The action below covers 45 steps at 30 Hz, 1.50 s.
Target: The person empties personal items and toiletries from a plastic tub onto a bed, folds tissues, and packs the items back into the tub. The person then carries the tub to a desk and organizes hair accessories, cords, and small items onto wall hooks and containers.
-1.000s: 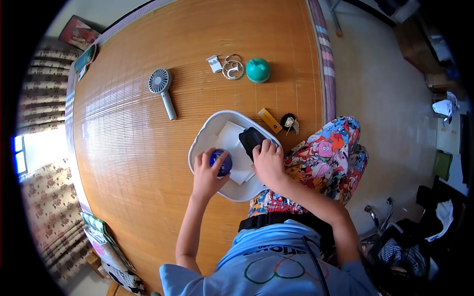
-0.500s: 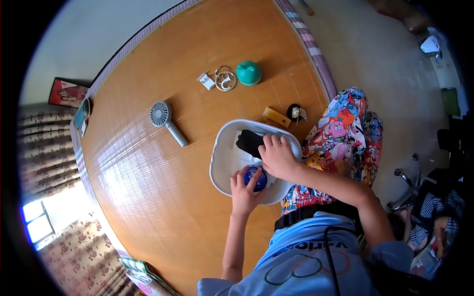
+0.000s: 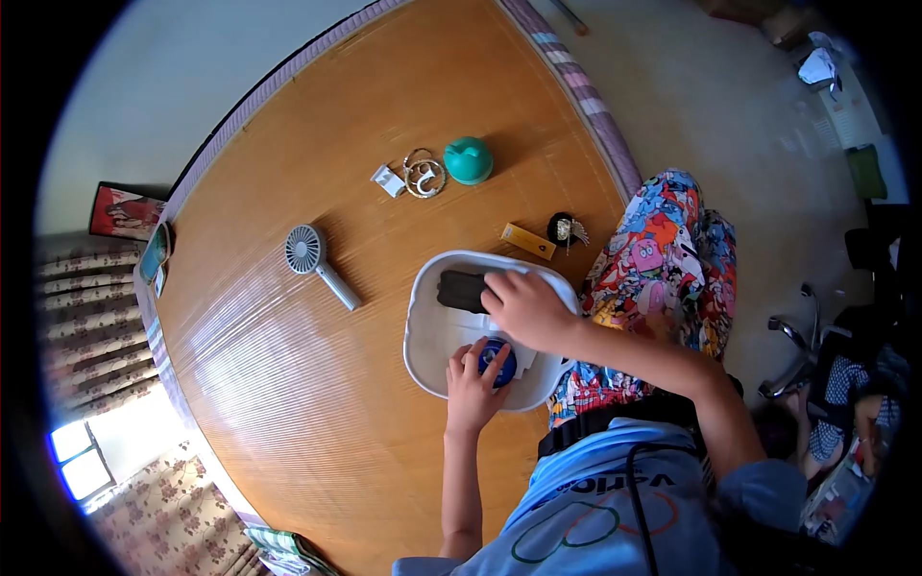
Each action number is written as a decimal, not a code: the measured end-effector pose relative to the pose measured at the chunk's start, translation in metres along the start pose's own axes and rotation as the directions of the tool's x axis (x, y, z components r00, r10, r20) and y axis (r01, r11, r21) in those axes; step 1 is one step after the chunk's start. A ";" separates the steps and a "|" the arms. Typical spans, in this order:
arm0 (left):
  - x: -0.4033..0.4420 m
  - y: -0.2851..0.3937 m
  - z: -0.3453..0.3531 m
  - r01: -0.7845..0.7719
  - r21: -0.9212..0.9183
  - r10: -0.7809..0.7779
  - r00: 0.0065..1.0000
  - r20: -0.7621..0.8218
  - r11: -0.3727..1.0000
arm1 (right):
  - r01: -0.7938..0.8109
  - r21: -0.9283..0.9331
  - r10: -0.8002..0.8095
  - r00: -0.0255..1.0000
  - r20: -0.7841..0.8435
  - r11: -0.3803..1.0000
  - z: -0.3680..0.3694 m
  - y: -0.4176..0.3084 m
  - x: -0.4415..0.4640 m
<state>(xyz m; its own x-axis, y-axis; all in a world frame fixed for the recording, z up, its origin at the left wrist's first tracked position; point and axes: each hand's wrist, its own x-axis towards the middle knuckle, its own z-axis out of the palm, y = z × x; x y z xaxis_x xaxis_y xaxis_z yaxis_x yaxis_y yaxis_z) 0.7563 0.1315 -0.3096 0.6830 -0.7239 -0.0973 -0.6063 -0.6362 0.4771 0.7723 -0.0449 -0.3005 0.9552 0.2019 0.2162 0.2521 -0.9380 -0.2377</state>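
Note:
A white basin (image 3: pixel 419 357) sits on the mat beside my legs. Inside it, my left hand (image 3: pixel 473 384) has its fingers on a round blue object (image 3: pixel 497 362) near the basin's lower side. My right hand (image 3: pixel 528 309) grips the right end of a black case (image 3: pixel 461 291), which lies level over the upper part of the basin. Something white and flat shows beneath these two things, partly hidden by my hands.
On the bamboo mat (image 3: pixel 365 432) are a handheld fan (image 3: pixel 305 250), a white card piece (image 3: pixel 388 180), bracelets (image 3: pixel 424 177), a green round container (image 3: pixel 468 160), a yellow box (image 3: pixel 527 241) and a black hair tie (image 3: pixel 564 229). Another person's arm (image 3: pixel 866 432) shows at the right.
The view has turned and shifted. The black case has turned from slanted to nearly level across the basin with my right hand. The blue object, under my left hand, is now nearer the basin's lower side.

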 end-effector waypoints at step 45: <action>0.032 0.052 0.036 0.217 -0.256 -0.260 0.955 -0.147 0.942 | -0.500 0.040 0.473 0.839 0.270 0.865 0.033 0.094 0.038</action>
<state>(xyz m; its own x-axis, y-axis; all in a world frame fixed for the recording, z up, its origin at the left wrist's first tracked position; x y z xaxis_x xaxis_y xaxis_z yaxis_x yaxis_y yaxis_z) 0.7316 0.0658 -0.3190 0.8690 -0.4867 -0.0887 -0.3189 -0.6881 0.6518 0.8375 -0.1159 -0.3456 0.9623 -0.1980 -0.1863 -0.2535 -0.9013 -0.3514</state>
